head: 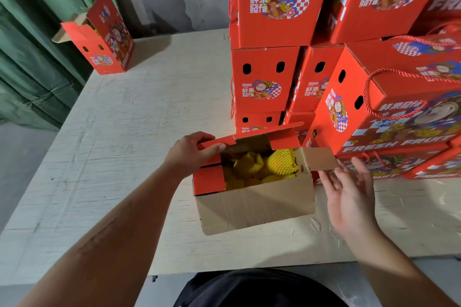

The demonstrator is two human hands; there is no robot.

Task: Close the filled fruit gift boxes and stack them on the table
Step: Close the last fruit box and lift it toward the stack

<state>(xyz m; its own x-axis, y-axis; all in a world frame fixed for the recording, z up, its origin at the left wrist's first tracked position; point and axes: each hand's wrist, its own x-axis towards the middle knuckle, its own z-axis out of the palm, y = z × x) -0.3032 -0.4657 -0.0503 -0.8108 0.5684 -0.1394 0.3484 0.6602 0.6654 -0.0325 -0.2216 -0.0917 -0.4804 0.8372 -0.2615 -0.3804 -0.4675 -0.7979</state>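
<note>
Open gift box (254, 203) sits near the table's (129, 132) front edge, long axis running left-right, mouth up, yellow-netted fruit (282, 162) showing. Left hand (192, 154) pinches the red left flap (214, 147), thumb on top. Right hand (349, 197) is spread, fingertips just below the brown right flap (321, 158); contact unclear.

Both forearms bare, reaching forward from lower frame edge. Left hand (192, 152) back-up, thumb and curled fingers pinching edge of red flap. Left arm long and straight, angled up from lower left. Right hand (350, 197) palm turned inward and up, fingers spread and relaxed, fingertips (335, 172) just below brown side flap; contact unclear.
</note>
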